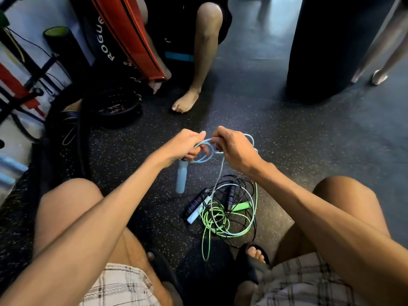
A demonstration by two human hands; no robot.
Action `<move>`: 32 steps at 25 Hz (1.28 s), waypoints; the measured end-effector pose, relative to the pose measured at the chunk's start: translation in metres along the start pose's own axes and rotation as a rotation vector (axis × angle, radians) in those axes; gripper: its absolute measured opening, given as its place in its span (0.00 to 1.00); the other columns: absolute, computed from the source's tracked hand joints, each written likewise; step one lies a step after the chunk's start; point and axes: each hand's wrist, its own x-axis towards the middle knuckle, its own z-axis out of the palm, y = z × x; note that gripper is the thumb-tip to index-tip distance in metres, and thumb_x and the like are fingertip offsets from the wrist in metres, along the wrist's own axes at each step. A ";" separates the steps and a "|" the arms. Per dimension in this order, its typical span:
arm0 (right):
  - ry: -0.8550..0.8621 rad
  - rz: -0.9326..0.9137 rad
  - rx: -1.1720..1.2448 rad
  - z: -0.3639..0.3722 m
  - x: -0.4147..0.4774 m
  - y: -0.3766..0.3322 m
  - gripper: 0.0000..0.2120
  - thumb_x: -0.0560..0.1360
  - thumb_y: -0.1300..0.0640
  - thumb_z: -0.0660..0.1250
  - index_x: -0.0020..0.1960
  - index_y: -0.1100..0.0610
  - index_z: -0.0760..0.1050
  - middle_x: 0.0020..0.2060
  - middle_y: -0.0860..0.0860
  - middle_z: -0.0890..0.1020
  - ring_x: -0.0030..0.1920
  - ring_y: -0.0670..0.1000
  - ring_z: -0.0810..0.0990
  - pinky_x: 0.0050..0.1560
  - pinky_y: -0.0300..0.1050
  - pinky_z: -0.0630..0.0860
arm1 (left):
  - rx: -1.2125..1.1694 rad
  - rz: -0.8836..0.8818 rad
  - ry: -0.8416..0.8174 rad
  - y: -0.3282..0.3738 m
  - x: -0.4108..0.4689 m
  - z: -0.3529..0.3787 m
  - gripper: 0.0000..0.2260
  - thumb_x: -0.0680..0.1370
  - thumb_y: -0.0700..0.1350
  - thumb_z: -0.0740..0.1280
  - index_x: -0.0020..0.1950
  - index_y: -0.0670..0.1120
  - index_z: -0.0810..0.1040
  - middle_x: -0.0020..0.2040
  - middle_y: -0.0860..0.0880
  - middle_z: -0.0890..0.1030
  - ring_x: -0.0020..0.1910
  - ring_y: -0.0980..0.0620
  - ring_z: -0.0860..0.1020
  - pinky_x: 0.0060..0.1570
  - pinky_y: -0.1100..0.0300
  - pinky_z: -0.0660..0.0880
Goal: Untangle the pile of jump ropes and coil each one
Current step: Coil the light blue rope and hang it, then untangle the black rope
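1. A speckled black rubber floor (287, 138) carries a tangle of jump ropes (223, 214) near its front edge, with green, black and pale cords overlapping.
2. Two dark ribbed handles (195, 203), a pale handle (196, 214) and a green handle (241, 206) lie within the tangle.
3. A bare foot (185, 102) rests farther back.

The person wore off-white plaid shorts (120, 283), loose and crossed by thin grey and darker lines, with one leg of them showing towards each lower corner. Thighs and knees beyond the hems were bare. The left black slide sandal (163, 270) and the right black slide sandal (246, 265) were open-toed, with toes showing in front of each broad strap. The left grip (185, 144) and the right grip (234, 149) were bare hands on unclothed forearms.
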 end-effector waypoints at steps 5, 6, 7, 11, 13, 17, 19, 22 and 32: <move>-0.071 0.071 0.004 0.005 -0.001 0.009 0.07 0.81 0.52 0.62 0.48 0.56 0.71 0.38 0.53 0.82 0.37 0.55 0.79 0.37 0.51 0.73 | -0.174 0.009 -0.054 0.001 -0.001 -0.006 0.21 0.82 0.54 0.60 0.32 0.46 0.69 0.25 0.50 0.56 0.23 0.54 0.54 0.27 0.58 0.51; -0.089 0.084 -0.017 0.006 -0.002 0.011 0.07 0.80 0.54 0.64 0.47 0.56 0.72 0.38 0.53 0.83 0.38 0.56 0.79 0.38 0.51 0.74 | -0.210 0.012 -0.046 0.000 -0.001 -0.006 0.21 0.82 0.53 0.61 0.31 0.46 0.67 0.25 0.51 0.55 0.23 0.54 0.54 0.26 0.59 0.51; -0.104 0.102 -0.035 0.007 -0.002 0.012 0.06 0.78 0.55 0.66 0.47 0.57 0.72 0.38 0.54 0.82 0.38 0.56 0.78 0.39 0.52 0.74 | -0.240 0.008 -0.035 -0.001 -0.001 -0.007 0.20 0.82 0.52 0.61 0.31 0.46 0.67 0.25 0.51 0.55 0.22 0.55 0.54 0.25 0.60 0.51; -0.128 0.162 0.009 0.010 -0.001 0.018 0.03 0.76 0.61 0.69 0.46 0.59 0.75 0.36 0.51 0.78 0.36 0.53 0.74 0.38 0.46 0.70 | -0.300 -0.007 0.022 -0.004 -0.001 -0.008 0.19 0.82 0.50 0.62 0.31 0.46 0.65 0.24 0.52 0.57 0.21 0.56 0.55 0.26 0.60 0.50; -0.095 0.166 0.017 0.012 0.000 0.023 0.03 0.75 0.63 0.68 0.48 0.58 0.75 0.40 0.51 0.79 0.40 0.53 0.76 0.43 0.48 0.73 | -0.342 -0.014 0.070 -0.006 0.000 -0.008 0.19 0.82 0.48 0.61 0.32 0.46 0.66 0.24 0.53 0.58 0.21 0.57 0.55 0.27 0.59 0.50; -0.027 0.173 -0.060 0.017 -0.005 0.028 0.10 0.75 0.62 0.68 0.56 0.56 0.78 0.55 0.54 0.76 0.57 0.54 0.75 0.59 0.48 0.73 | -0.443 -0.023 0.101 -0.004 0.002 -0.010 0.18 0.82 0.45 0.60 0.32 0.45 0.66 0.23 0.53 0.57 0.21 0.56 0.54 0.26 0.59 0.48; 0.060 0.155 -0.049 0.018 -0.009 0.023 0.09 0.75 0.61 0.68 0.56 0.57 0.78 0.54 0.53 0.75 0.56 0.52 0.75 0.57 0.44 0.73 | -0.485 -0.030 0.098 -0.003 0.000 -0.010 0.18 0.82 0.44 0.60 0.31 0.45 0.65 0.22 0.53 0.57 0.20 0.56 0.54 0.26 0.59 0.48; 0.134 0.220 0.002 0.021 -0.008 0.017 0.05 0.77 0.57 0.68 0.50 0.57 0.76 0.45 0.52 0.80 0.44 0.52 0.79 0.48 0.51 0.78 | -0.559 -0.043 0.093 -0.002 -0.001 -0.012 0.18 0.81 0.43 0.59 0.31 0.45 0.64 0.21 0.53 0.58 0.19 0.56 0.54 0.25 0.59 0.48; -0.146 0.586 0.548 0.038 -0.006 0.005 0.06 0.79 0.60 0.66 0.51 0.63 0.72 0.39 0.64 0.82 0.36 0.59 0.81 0.46 0.61 0.80 | -0.625 -0.099 -0.037 -0.004 -0.008 -0.014 0.19 0.80 0.45 0.59 0.29 0.46 0.63 0.21 0.54 0.57 0.20 0.56 0.52 0.24 0.61 0.50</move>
